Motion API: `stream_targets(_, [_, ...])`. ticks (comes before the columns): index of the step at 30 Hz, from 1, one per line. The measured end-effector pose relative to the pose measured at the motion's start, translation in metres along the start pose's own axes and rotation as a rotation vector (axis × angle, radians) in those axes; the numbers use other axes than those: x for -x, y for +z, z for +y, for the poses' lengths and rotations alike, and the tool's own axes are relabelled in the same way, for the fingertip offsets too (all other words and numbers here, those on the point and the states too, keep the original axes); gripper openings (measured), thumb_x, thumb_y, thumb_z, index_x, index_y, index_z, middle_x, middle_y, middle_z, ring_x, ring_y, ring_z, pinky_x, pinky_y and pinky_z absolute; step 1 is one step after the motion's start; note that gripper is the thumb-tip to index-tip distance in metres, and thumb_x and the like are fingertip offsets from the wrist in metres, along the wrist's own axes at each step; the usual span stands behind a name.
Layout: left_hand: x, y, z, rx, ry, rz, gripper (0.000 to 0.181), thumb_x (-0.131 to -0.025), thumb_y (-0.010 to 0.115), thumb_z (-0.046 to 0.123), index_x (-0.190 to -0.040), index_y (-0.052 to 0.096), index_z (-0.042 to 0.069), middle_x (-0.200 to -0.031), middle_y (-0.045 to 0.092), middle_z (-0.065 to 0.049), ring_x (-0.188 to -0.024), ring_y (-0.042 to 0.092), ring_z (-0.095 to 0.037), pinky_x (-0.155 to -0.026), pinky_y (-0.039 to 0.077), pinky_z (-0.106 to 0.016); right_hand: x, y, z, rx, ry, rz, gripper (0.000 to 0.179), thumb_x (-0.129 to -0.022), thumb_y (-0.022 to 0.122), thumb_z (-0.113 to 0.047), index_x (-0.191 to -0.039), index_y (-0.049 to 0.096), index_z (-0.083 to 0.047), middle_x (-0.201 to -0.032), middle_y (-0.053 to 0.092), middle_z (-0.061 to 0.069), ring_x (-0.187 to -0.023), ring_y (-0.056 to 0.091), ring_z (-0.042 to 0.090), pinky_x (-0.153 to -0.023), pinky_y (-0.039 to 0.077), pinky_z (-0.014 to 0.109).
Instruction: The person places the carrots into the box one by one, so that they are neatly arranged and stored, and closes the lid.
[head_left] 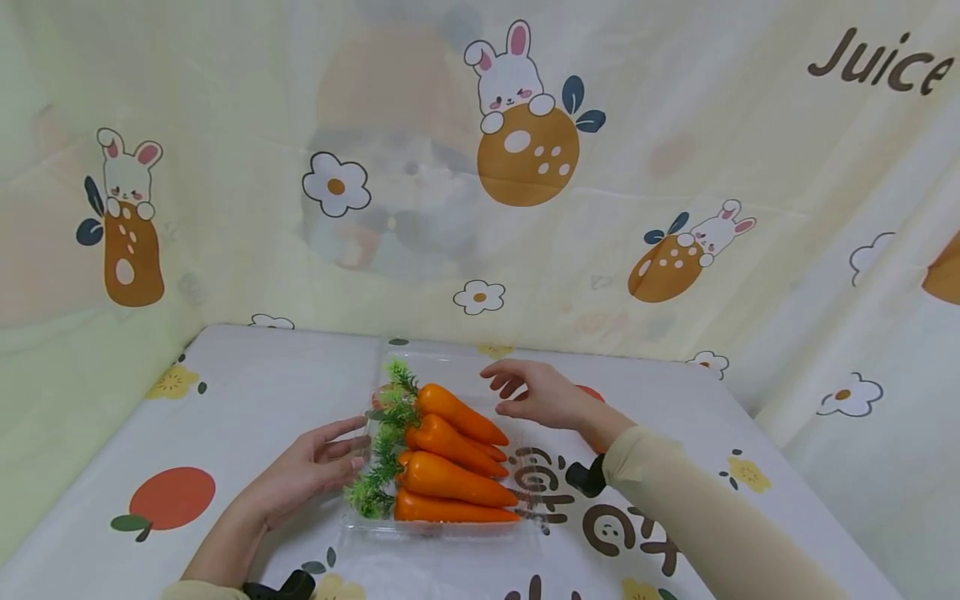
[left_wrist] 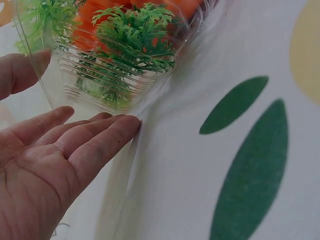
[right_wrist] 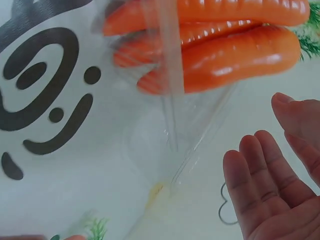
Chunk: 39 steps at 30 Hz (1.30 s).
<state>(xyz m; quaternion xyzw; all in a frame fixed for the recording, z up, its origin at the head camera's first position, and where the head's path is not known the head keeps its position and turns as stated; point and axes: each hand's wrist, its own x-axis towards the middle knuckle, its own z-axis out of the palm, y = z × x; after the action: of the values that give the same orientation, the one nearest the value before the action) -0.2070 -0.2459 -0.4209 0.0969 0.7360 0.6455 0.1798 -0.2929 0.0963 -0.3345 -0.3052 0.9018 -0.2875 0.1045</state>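
Several orange toy carrots (head_left: 457, 481) with green leafy tops (head_left: 386, 450) lie side by side in a clear plastic box (head_left: 431, 528), their tips pointing right. My left hand (head_left: 311, 462) is at the box's left side, its fingers extended. In the left wrist view, its fingertips are right at the ribbed wall (left_wrist: 102, 85), below the leaves. Over the far right part of the box hovers my right hand (head_left: 546, 393), with loosely bent fingers and nothing in them. The right wrist view shows its palm and fingers apart from the carrots (right_wrist: 240, 60).
A white tablecloth (head_left: 285, 375) printed with fruit, flowers and dark lettering covers the table. Behind it hangs a pale curtain (head_left: 247, 250) with rabbit prints, which also closes off both sides. Dark wrist straps (head_left: 585, 477) sit at both sleeves.
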Motion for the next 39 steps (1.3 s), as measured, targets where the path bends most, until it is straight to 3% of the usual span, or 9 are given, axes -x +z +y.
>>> stream_targets(7, [0.0, -0.002, 0.0, 0.012, 0.015, -0.017, 0.073, -0.102, 0.062, 0.017, -0.16, 0.023, -0.003, -0.16, 0.033, -0.033, -0.142, 0.046, -0.048, -0.105, 0.055, -0.044, 0.021, -0.014, 0.013, -0.021, 0.046, 0.089, 0.046, -0.094, 0.072, -0.007, -0.139, 0.06, -0.006, -0.123, 0.068, 0.015, -0.109, 0.068, 0.03, -0.093, 0.061, 0.042])
stream_targets(13, [0.0, 0.0, 0.0, 0.012, 0.011, -0.013, 0.072, -0.102, 0.062, 0.016, -0.16, 0.024, -0.002, -0.16, 0.034, -0.033, -0.141, 0.047, -0.047, -0.105, 0.055, -0.043, 0.04, -0.029, 0.034, -0.014, 0.073, 0.154, 0.044, -0.095, 0.07, -0.008, -0.138, 0.06, -0.002, -0.124, 0.068, 0.018, -0.11, 0.068, 0.031, -0.098, 0.058, 0.048])
stream_targets(21, [0.001, 0.001, 0.001, 0.003, -0.007, 0.01, 0.071, -0.102, 0.063, 0.016, -0.16, 0.026, -0.001, -0.159, 0.036, -0.032, -0.14, 0.049, -0.045, -0.105, 0.055, -0.045, 0.068, -0.043, 0.058, -0.029, 0.131, 0.212, 0.046, -0.097, 0.07, -0.017, -0.139, 0.059, -0.003, -0.128, 0.069, 0.018, -0.114, 0.068, 0.032, -0.09, 0.06, 0.031])
stream_targets(25, [0.001, 0.001, 0.002, -0.003, -0.01, 0.013, 0.07, -0.102, 0.062, 0.016, -0.16, 0.027, -0.001, -0.159, 0.036, -0.031, -0.14, 0.05, -0.045, -0.105, 0.055, -0.045, 0.083, -0.049, 0.069, -0.038, 0.165, 0.23, 0.048, -0.098, 0.069, -0.018, -0.143, 0.056, -0.004, -0.132, 0.067, 0.019, -0.117, 0.067, 0.034, -0.089, 0.061, 0.029])
stream_targets(32, [0.001, 0.0, 0.001, -0.011, -0.001, 0.009, 0.07, -0.102, 0.062, 0.015, -0.16, 0.026, -0.001, -0.159, 0.036, -0.032, -0.14, 0.049, -0.046, -0.105, 0.054, -0.045, 0.1, -0.051, 0.083, -0.05, 0.206, 0.258, 0.051, -0.1, 0.067, -0.016, -0.146, 0.052, -0.003, -0.139, 0.062, 0.022, -0.12, 0.064, 0.038, -0.092, 0.062, 0.037])
stream_targets(39, [0.001, 0.001, 0.001, -0.013, 0.012, -0.002, 0.071, -0.102, 0.062, 0.017, -0.16, 0.025, -0.002, -0.159, 0.035, -0.033, -0.14, 0.048, -0.047, -0.104, 0.055, -0.045, 0.111, -0.039, 0.093, -0.061, 0.241, 0.275, 0.053, -0.099, 0.067, -0.015, -0.147, 0.05, -0.001, -0.136, 0.063, 0.024, -0.118, 0.066, 0.037, -0.091, 0.062, 0.036])
